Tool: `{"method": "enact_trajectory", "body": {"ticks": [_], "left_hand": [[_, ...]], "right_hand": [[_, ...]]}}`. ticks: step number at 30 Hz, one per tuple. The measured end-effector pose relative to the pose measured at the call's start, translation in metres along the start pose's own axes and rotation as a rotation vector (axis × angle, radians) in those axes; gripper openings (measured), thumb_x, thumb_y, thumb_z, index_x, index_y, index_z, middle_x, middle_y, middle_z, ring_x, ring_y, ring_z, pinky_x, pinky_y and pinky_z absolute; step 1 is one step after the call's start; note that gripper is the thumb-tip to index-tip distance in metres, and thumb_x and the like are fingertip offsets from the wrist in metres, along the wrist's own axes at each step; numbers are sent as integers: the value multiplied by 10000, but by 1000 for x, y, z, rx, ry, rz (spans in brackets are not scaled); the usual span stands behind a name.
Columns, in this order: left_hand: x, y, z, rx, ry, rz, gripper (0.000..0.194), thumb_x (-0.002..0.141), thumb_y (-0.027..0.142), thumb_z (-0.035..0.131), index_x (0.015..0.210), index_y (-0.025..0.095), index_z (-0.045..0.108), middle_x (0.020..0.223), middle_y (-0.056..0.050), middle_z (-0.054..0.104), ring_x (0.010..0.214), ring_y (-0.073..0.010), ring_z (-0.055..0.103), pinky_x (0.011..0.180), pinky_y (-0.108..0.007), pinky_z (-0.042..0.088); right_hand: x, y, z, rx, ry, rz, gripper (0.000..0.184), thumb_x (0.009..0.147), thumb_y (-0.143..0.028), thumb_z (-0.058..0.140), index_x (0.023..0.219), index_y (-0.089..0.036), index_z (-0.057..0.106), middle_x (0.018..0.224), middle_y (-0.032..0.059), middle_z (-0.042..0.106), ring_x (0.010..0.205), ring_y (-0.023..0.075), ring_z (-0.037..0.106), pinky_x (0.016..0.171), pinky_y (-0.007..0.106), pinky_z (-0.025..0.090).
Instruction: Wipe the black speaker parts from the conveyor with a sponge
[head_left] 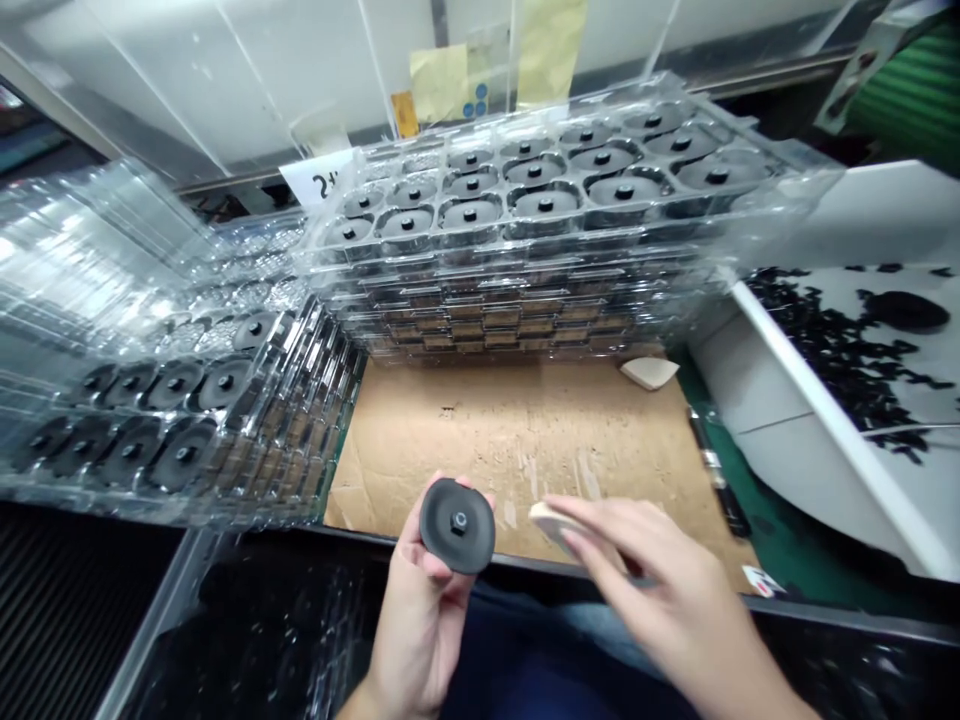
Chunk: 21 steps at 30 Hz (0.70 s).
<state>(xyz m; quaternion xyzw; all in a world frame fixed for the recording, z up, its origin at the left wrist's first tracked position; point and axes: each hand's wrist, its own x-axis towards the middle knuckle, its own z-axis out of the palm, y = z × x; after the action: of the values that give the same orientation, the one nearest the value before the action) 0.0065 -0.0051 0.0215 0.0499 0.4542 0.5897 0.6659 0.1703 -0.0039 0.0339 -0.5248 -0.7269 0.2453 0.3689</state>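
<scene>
A round dark-grey disc [442, 535] with a small raised hub at its middle is held in my left hand [424, 610], its hub side facing up toward me. My fingers wrap behind its rim. To the right, my right hand [660, 570] pinches a pale sponge pad [551, 520], grey on one face, between thumb and fingers. The pad and the disc are apart. Both hands are over the near edge of a cardboard sheet [465, 420]. A second cream sponge wedge [649, 372] lies at the sheet's far right corner.
Stacked clear plastic trays [525, 235] with similar discs stand behind the cardboard. Another tray stack [225, 420] rises at the left. On the right, a white bin [810, 350] contains many small black parts [840, 340]. A black pen-like tool [720, 480] lies beside the cardboard.
</scene>
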Motion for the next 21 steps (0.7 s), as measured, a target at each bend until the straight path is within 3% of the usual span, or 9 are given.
{"method": "enact_trajectory", "body": {"ticks": [3, 6, 10, 12, 14, 17, 19, 21], "left_hand": [[-1, -3, 1, 5, -10, -11, 601, 456, 245, 863, 1026, 275, 673, 1059, -47, 694, 973, -237, 648, 752, -207, 534], [0, -6, -1, 16, -47, -9, 583, 510, 255, 843, 1061, 278, 655, 1067, -50, 691, 978, -223, 644, 750, -203, 532], [4, -3, -7, 13, -49, -20, 585, 566, 342, 803, 1118, 261, 629, 1110, -68, 667, 1032, -241, 619, 886, -290, 506], [5, -1, -9, 7, -41, -30, 628, 563, 343, 804, 1154, 272, 604, 1120, -69, 659, 1036, -248, 615, 891, -303, 504], [5, -2, -9, 0, -41, -35, 673, 549, 343, 811, 1180, 293, 583, 1144, -61, 645, 1030, -248, 617, 897, -313, 502], [2, -5, -6, 5, -58, -58, 688, 552, 351, 808, 1195, 308, 567, 1168, -56, 631, 1029, -247, 615, 917, -332, 490], [-1, -7, -2, 18, -79, -60, 665, 560, 356, 804, 1182, 302, 577, 1152, -53, 640, 1027, -239, 613, 920, -329, 482], [-6, -7, 3, 48, -123, -76, 591, 589, 358, 789, 1144, 267, 608, 1110, -63, 661, 1013, -234, 615, 926, -336, 472]], "right_hand": [[-3, -6, -3, 45, 63, -10, 316, 842, -167, 563, 1138, -278, 572, 973, 5, 688, 808, 144, 642, 686, 267, 508], [1, -7, 4, 169, -15, -88, 293, 844, -148, 543, 1104, -273, 594, 920, -6, 700, 775, 133, 647, 678, 257, 518], [-2, 42, 21, 95, -130, 211, 198, 858, -320, 530, 978, -282, 683, 861, 5, 707, 742, 155, 653, 629, 254, 528], [-10, 71, 28, 62, -118, 284, 247, 853, -372, 515, 973, -256, 696, 853, 30, 712, 728, 175, 658, 604, 268, 528], [-16, 85, 30, 65, -121, 302, 261, 845, -381, 514, 947, -240, 708, 826, 37, 717, 707, 184, 660, 590, 276, 528], [-12, 65, 23, 78, -118, 320, 249, 853, -378, 516, 978, -258, 695, 832, 20, 708, 663, 158, 642, 551, 251, 511], [-2, 31, 15, 91, -6, 286, 253, 877, -350, 497, 1057, -263, 651, 899, 22, 690, 693, 144, 628, 558, 239, 500], [10, -6, 10, 93, 183, 129, 257, 883, -259, 493, 1115, -237, 601, 948, 39, 676, 763, 154, 619, 631, 264, 499]]}}
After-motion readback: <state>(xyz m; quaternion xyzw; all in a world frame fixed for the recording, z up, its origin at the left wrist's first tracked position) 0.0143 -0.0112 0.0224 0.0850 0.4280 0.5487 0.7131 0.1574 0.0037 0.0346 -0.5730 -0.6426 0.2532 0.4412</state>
